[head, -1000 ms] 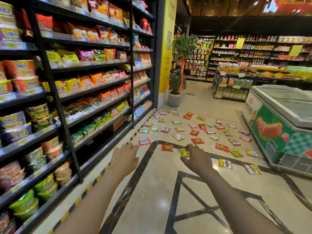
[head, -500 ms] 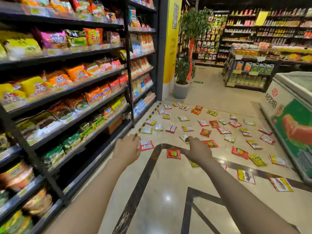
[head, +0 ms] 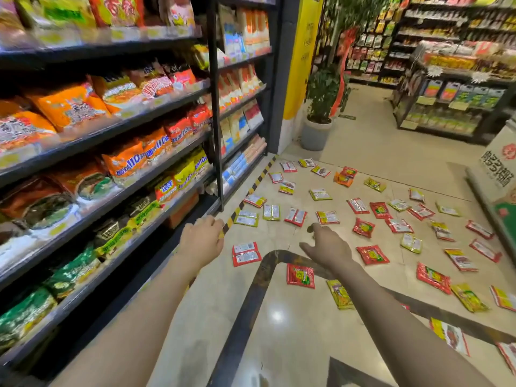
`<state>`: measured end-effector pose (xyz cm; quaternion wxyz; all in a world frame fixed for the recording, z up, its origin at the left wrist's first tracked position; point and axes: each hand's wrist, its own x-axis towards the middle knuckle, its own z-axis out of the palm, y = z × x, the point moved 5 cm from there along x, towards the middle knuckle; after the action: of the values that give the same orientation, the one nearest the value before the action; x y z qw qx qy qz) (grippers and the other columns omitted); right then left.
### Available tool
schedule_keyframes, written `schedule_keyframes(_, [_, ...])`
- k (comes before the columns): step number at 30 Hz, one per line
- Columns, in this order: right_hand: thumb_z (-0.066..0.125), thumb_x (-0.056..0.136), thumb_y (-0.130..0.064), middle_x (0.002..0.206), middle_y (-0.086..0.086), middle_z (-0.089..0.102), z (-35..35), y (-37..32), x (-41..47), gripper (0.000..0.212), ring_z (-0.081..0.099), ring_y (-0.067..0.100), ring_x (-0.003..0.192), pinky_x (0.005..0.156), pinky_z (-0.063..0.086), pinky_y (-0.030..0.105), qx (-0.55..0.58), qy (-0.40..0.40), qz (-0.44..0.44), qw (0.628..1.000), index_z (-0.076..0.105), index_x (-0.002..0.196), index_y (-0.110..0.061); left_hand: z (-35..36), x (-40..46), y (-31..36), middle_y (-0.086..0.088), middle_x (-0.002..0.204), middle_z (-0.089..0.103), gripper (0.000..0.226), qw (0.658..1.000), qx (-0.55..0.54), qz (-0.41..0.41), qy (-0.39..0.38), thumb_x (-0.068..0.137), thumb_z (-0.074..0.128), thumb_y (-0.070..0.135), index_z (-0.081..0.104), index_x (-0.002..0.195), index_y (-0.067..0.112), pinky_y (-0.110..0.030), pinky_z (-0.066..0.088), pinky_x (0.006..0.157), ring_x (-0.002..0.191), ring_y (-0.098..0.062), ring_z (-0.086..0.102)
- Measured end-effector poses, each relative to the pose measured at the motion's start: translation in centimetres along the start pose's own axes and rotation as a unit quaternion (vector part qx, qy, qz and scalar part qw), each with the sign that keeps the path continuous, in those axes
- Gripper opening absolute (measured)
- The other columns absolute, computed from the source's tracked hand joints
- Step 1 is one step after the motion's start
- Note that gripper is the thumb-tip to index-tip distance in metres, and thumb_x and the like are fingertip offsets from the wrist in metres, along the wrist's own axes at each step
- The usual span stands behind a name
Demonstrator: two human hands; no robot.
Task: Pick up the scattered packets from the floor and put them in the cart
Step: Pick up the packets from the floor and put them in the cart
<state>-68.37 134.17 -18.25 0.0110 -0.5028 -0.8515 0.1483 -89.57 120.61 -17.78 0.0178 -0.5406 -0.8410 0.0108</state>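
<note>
We see tall shelves (head: 117,152) of snack bags on the left and a pale tiled floor (head: 293,317) ahead. Scattered packets (head: 363,216) lie across that floor, beyond both hands. Our left hand (head: 201,241) and right hand (head: 326,247) reach forward, each grip loosely spread, apparently holding nothing, though motion blur softens the fingers.

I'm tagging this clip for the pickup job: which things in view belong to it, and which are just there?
Job:
- scattered packets on the floor
- left hand, empty
- right hand, empty

Just there:
- shelves of noodle bags
- potted plant
- freezer chest

No cart is in view.
</note>
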Motion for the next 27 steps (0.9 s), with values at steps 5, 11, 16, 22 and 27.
schedule_keyframes(5, [0.055,0.09,-0.038,0.131,0.008,0.051,-0.4,0.0,11.0,0.046,0.051,0.026,0.119,0.09,0.047,0.038,-0.001,-0.015,0.023,1.0,0.044,0.13,-0.017,1.4,11.8,-2.5,-0.004,0.119,0.054,0.035,1.0,0.001,0.013,0.001,0.094,0.043,0.03,0.046,0.127,0.018,-0.033,0.043,0.08,0.106,-0.021,0.052])
schedule_keyframes(11, [0.054,0.09,-0.037,0.132,0.009,0.05,2.2,0.5,23.9,0.048,0.05,0.028,0.119,0.089,0.044,0.037,-0.008,-0.049,0.025,0.998,0.043,0.131,-0.016,6.3,24.8,-3.2,-0.005,0.119,0.052,0.035,0.999,-0.002,0.018,-0.029,0.094,0.042,0.03,0.046,0.126,0.018,-0.033,0.042,0.078,0.108,-0.023,0.05])
schedule_keyframes(16, [0.055,0.089,-0.037,0.133,0.011,0.048,6.2,0.9,36.5,0.049,0.048,0.03,0.122,0.093,0.043,0.039,-0.017,-0.101,0.006,0.995,0.043,0.131,-0.015,11.6,36.5,-3.4,-0.005,0.127,0.048,0.037,0.998,0.002,0.008,-0.056,0.094,0.042,0.032,0.045,0.129,0.018,-0.034,0.04,0.085,0.116,-0.024,0.048])
schedule_keyframes(22, [0.053,0.091,-0.036,0.131,0.011,0.048,13.0,0.7,49.0,0.048,0.047,0.03,0.121,0.092,0.042,0.039,-0.033,-0.175,-0.03,0.983,0.041,0.132,-0.015,18.6,47.3,-4.0,-0.007,0.12,0.054,0.041,0.996,-0.028,-0.012,-0.081,0.087,0.06,0.026,0.052,0.125,0.014,-0.036,0.042,0.086,0.11,-0.026,0.053])
schedule_keyframes(27, [0.053,0.092,-0.039,0.132,0.008,0.046,22.7,1.0,56.2,0.05,0.045,0.028,0.123,0.093,0.042,0.038,-0.068,-0.221,-0.056,0.971,0.038,0.135,-0.017,28.5,53.3,-5.1,-0.009,0.12,0.055,0.037,0.994,-0.036,0.008,-0.104,0.091,0.039,0.025,0.055,0.122,0.013,-0.041,0.045,0.086,0.109,-0.028,0.055])
